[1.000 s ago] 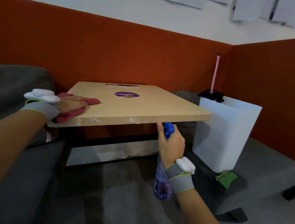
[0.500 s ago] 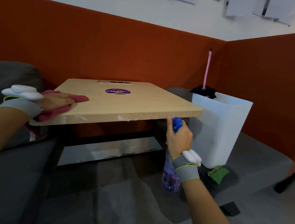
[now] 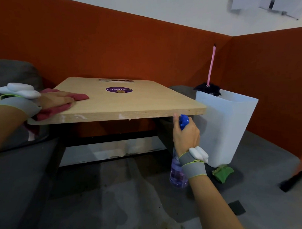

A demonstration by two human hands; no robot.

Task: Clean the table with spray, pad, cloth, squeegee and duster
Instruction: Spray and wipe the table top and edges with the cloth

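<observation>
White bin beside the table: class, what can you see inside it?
A duster stands in the white bin, black head at the rim, pink handle upright. Anything deeper is hidden by its walls.

left arm: extends forward from the lower left, wrist wrapped in a grey band [image 3: 17, 105]. left hand [image 3: 55, 99]: palm down, fingers straight, pressed flat on the cloth [image 3: 80, 96]. right arm: reaches up from the lower right, wrist banded likewise. right hand [image 3: 186, 133]: back toward the camera, fingers curled round the neck of the spray bottle [image 3: 177, 176].
</observation>
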